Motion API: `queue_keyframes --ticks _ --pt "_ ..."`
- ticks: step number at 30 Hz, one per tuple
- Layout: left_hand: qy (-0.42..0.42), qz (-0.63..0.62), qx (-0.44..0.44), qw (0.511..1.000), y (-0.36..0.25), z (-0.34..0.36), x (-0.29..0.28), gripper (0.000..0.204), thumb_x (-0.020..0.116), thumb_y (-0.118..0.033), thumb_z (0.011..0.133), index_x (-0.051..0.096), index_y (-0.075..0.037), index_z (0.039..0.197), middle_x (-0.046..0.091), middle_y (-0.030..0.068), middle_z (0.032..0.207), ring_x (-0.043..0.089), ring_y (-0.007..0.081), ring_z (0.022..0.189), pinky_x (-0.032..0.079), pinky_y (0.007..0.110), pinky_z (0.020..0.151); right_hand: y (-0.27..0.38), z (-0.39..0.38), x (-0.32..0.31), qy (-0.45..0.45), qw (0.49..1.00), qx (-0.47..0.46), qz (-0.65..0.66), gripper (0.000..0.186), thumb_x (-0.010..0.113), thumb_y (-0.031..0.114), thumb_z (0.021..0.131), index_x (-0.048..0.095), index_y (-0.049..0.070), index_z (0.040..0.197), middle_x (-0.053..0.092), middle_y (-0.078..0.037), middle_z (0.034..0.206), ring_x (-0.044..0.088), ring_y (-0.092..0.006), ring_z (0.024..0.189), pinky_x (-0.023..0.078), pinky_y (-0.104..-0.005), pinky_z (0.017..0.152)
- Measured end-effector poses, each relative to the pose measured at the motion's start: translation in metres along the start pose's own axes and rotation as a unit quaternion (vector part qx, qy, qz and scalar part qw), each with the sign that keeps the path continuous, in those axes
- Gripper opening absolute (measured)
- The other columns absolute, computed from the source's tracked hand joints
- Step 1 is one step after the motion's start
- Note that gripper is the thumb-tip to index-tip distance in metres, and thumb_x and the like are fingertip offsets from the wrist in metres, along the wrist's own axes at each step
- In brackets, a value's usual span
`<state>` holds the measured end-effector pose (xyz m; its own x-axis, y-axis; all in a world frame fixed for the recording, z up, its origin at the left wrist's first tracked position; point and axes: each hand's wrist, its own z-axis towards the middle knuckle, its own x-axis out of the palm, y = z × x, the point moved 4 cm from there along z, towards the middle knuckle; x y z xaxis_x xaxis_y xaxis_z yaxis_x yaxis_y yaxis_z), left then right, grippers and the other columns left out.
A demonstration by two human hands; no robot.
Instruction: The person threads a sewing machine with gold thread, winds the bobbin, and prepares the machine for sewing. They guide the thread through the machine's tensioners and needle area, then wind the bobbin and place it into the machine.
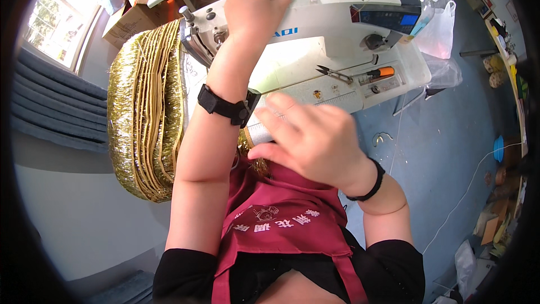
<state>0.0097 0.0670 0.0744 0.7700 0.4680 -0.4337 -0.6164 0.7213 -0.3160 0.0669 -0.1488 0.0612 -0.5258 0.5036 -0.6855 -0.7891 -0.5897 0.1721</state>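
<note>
A white sewing machine [332,19] stretches across the table in front of me. My left hand [253,8] is raised to the top of its arm, fingertips closed around a small spot by the thread fittings; what they grip is too small to make out. Lower down, my right hand [315,141] hovers over the near edge of the machine bed [287,95], blurred by motion, its thumb apart from its fingers and nothing visible between them. Gold tinsel trim [149,118] lies in a thick folded bundle to the left. A bit more gold fringe [259,166] shows below my right hand.
Thread snips [336,74] lie on the bed, close to an orange-and-black handled tool [379,73] in a shallow tray. A control panel [388,18] sits at the machine's right end. Clear plastic bags [439,28] hang beyond it. Cardboard boxes [132,22] stand at the back left.
</note>
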Motion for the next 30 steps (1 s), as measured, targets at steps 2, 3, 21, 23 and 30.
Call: queue_keyframes --ticks 2,3,21,23,30 --pt "-0.017 -0.073 -0.008 0.997 0.004 0.002 -0.004 0.024 0.077 -0.020 0.085 0.081 -0.013 0.107 0.076 0.0068 0.101 0.072 0.0207 0.086 0.056 0.031 0.080 -0.017 0.006 -0.015 -0.069 0.997 0.025 -0.017 0.031 0.072 0.033 0.090 0.069 0.010 0.110 0.065 -0.008 0.100 0.064 -0.0200 0.068 0.050 -0.0306 0.057" --pt "-0.019 -0.090 -0.011 0.996 0.005 0.003 -0.006 0.027 0.079 -0.014 0.083 0.079 -0.011 0.111 0.077 0.0031 0.096 0.062 0.0099 0.068 0.050 0.023 0.066 -0.030 0.010 -0.023 -0.112 0.993 0.039 0.016 0.032 0.075 0.029 0.090 0.069 0.008 0.113 0.066 -0.008 0.103 0.063 -0.0182 0.068 0.050 -0.0301 0.058" --pt "0.206 -0.535 -0.198 0.795 -0.002 -0.014 -0.018 0.041 0.064 -0.013 0.100 0.056 -0.001 0.138 0.075 0.0055 0.110 0.067 0.0073 0.091 0.052 0.020 0.076 -0.156 0.072 0.008 -0.121 0.957 0.046 0.261 0.016 0.071 0.006 0.094 0.072 0.007 0.109 0.069 -0.002 0.101 0.067 -0.0119 0.088 0.052 -0.0244 0.071" --pt "0.208 -0.569 -0.200 0.770 -0.003 -0.014 -0.019 0.039 0.064 -0.010 0.099 0.058 -0.002 0.137 0.075 0.0051 0.108 0.062 0.0051 0.084 0.048 0.018 0.070 -0.160 0.068 0.008 -0.140 0.952 0.047 0.268 0.016 0.070 0.005 0.094 0.072 0.008 0.109 0.069 -0.002 0.101 0.067 -0.0115 0.089 0.053 -0.0248 0.074" --pt "0.196 -0.587 -0.189 0.763 -0.009 -0.024 -0.016 0.024 0.058 -0.001 0.099 0.060 -0.002 0.123 0.069 0.0015 0.102 0.046 0.0017 0.072 0.035 0.018 0.061 -0.162 0.059 0.018 -0.152 0.889 0.107 0.419 0.017 0.067 0.008 0.099 0.067 0.007 0.116 0.071 -0.001 0.107 0.064 -0.0088 0.087 0.052 -0.0239 0.077"
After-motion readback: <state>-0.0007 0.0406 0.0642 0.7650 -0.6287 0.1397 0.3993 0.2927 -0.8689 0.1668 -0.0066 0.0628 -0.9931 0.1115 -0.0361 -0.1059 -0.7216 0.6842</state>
